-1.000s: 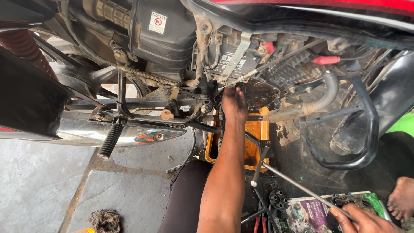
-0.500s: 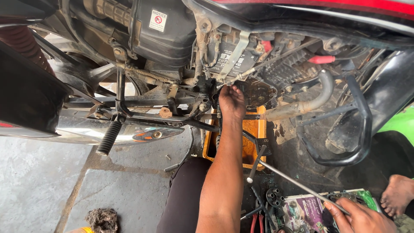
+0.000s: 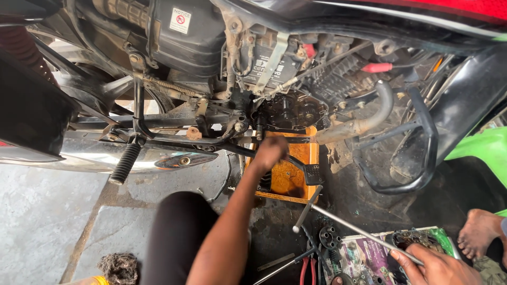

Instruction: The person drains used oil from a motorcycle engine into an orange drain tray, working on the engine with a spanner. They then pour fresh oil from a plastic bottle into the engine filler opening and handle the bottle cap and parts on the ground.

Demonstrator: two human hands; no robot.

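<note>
Motorcycle [image 3: 222,63] fills the top, side cover off so the engine [image 3: 288,111] shows its gears. Yellow tray [image 3: 298,174] sits under it — likely to catch oil drips. Left hand [image 3: 269,153] is just below the open engine, over the tray, fingers curled around something small; what it is, I cannot tell. Right hand [image 3: 435,266] down right, closed around a long metal rod [image 3: 359,229], resting by a magazine [image 3: 369,253] with loose parts on it. Floor [image 3: 47,216] — grey concrete, oily, a rag [image 3: 119,266] lying there. A bare foot [image 3: 483,232] at right.

left hand [image 3: 270,152] on motorcycle lever [image 3: 274,158], orange tray [image 3: 293,174]
</note>
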